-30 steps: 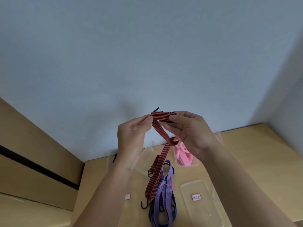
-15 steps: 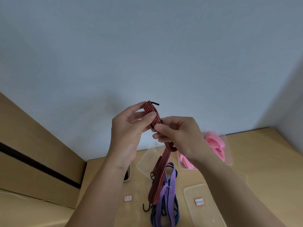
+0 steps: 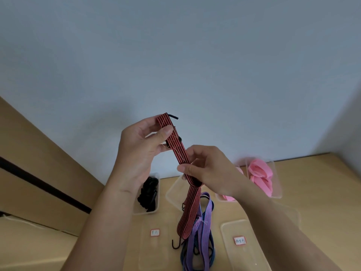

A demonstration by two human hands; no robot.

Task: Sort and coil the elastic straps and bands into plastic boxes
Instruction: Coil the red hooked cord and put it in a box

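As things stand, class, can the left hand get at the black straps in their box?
Probably yes, once freed: the left hand pinches the red strap, but the black straps lie in an open box below it.

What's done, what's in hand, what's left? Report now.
Done: pink bands lie in one box, black straps in another. In hand: the left hand and right hand grip the red strap, partly folded. Left: the purple straps on the table, uncoiled.
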